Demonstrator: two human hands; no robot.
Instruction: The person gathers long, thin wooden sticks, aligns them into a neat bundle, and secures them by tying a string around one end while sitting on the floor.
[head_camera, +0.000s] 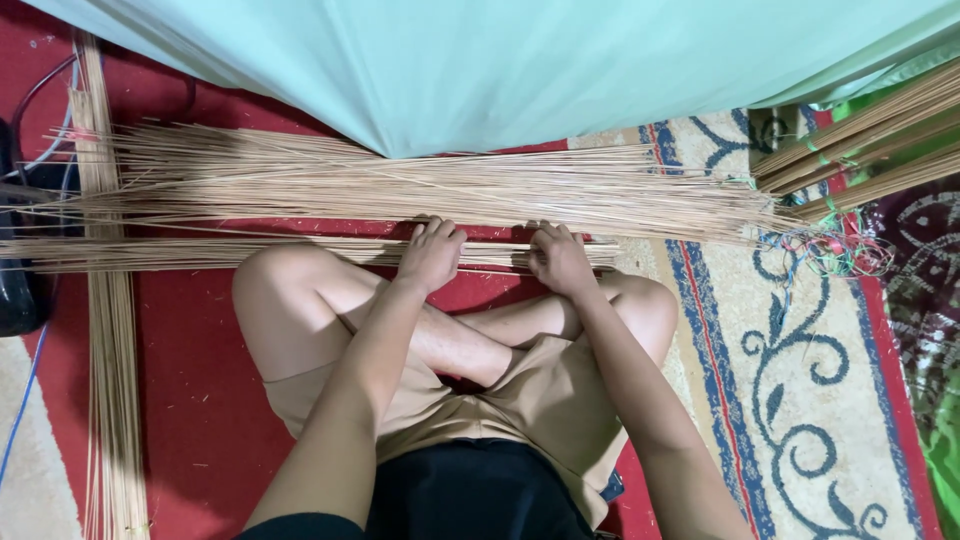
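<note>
Sticks (300, 252) under both hands (495, 258)

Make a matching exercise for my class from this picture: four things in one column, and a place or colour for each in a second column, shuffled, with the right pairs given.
Column one:
1. left hand
2. right hand
3. hanging cloth
4. tied stick bundles

Column two:
A. pale green, across the top
B. far right, bound with green ties
C. on the thin sticks, above the left knee
D. on the thin sticks, above the right knee

Pairs: 1-C, 2-D, 3-A, 4-B
</note>
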